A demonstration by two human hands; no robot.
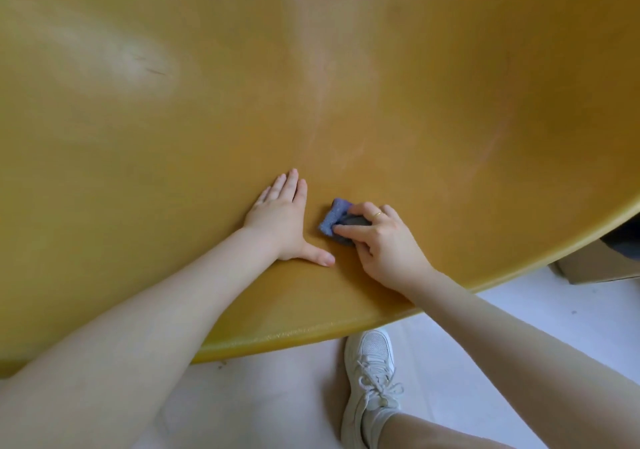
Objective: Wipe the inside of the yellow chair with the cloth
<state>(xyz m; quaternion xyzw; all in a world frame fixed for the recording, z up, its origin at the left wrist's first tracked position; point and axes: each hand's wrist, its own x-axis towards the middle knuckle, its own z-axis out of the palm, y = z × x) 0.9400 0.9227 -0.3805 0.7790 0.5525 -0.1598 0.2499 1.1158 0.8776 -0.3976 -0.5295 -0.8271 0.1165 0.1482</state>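
The yellow chair (311, 67) fills most of the head view as a wide curved shell, its rim running from lower left to the right edge. My left hand (282, 221) lies flat on the inner surface near the rim, fingers straight and thumb spread. Just to its right, my right hand (379, 240) grips a small bunched blue-purple and grey cloth (334, 218) and presses it against the shell. A ring shows on one finger of that hand. Pale smears run up the shell above the cloth.
Below the rim lies a white floor (519, 317), where my white sneaker (372, 372) stands. A cardboard box (602, 265) sits on the floor at the right, under the chair's edge.
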